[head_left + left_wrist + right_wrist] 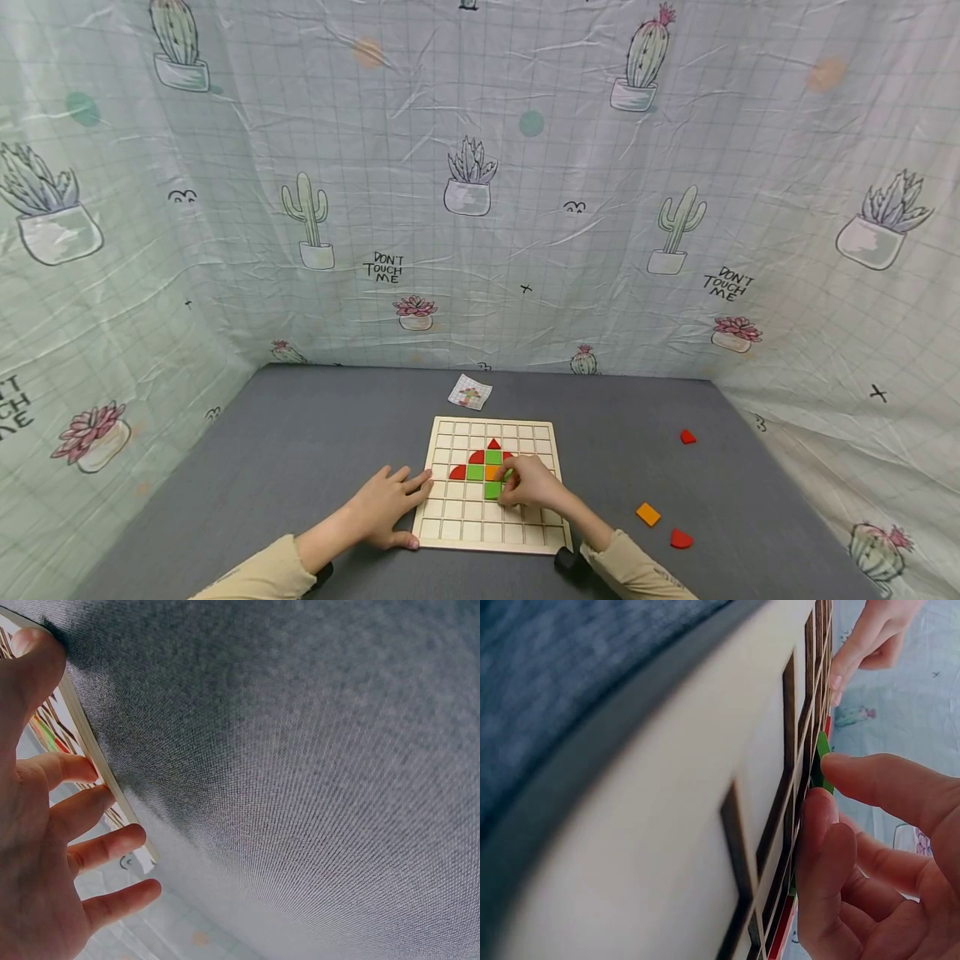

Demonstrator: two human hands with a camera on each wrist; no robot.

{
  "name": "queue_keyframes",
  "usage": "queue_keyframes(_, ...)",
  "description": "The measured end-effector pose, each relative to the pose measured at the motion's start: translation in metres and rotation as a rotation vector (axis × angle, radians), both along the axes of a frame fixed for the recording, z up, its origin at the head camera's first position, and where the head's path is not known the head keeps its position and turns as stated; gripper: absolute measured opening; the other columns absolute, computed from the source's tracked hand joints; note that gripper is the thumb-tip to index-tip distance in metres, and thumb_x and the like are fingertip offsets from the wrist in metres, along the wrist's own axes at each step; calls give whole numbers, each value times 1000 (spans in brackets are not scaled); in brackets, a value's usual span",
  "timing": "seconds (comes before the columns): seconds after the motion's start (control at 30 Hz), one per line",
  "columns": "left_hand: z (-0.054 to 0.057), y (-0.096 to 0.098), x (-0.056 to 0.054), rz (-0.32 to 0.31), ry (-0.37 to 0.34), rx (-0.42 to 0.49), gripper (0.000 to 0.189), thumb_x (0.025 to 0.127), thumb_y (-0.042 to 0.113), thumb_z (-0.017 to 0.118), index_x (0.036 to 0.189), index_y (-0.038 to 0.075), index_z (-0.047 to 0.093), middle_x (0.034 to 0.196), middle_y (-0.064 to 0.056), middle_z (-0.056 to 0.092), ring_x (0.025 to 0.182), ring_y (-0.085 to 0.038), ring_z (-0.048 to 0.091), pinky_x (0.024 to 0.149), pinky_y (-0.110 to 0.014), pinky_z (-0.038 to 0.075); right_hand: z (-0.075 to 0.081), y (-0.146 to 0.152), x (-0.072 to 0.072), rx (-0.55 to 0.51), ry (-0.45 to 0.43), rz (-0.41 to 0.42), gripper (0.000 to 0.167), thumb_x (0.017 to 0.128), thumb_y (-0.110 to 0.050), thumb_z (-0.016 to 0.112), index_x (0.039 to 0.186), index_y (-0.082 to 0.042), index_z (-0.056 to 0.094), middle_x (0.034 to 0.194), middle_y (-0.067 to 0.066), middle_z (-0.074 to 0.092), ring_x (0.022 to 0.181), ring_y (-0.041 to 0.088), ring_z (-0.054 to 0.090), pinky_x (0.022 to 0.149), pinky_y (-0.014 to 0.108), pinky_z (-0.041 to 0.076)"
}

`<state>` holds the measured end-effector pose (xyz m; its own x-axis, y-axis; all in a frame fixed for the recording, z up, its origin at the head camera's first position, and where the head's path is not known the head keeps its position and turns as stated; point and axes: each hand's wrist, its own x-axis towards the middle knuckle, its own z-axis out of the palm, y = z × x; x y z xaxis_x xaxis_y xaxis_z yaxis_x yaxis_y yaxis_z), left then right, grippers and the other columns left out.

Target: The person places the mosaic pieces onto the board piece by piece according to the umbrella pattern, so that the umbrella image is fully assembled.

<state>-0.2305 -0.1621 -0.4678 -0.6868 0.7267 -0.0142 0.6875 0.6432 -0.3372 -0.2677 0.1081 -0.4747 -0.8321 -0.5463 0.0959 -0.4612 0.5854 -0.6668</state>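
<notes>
A light wooden grid board (450, 533) lies on the grey table. My left hand (386, 504) touches its left edge with spread fingers, the thumb at the near corner. Over the board's middle my right hand (528, 483) pinches a green square tile (822, 776), tilted against the grid in the right wrist view. In the head view that green tile (492, 491) sits just below an orange square (492, 472). Other pieces on the grid are a red triangle (493, 444), red quarter-circles (477, 457) and green squares (475, 472). My right fingers partly cover the pieces on the right.
A small printed card (470, 392) lies beyond the board. To the right on the table are a red piece (687, 437), an orange square tile (648, 514) and a rounded red piece (681, 539). A patterned curtain (480, 250) stands behind the table.
</notes>
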Motion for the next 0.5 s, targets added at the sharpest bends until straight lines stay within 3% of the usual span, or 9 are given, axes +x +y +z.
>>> queue_keyframes(0.5,-1,-1,-1,0,-4,10,84,72,72,44,133,15,43,135,-2,47,105,-20,49,77,-38,39,1,0,0,-8,-1,-4,21,67,1,70,86,3,63,60,9,63,49,2,48,47,18,37)
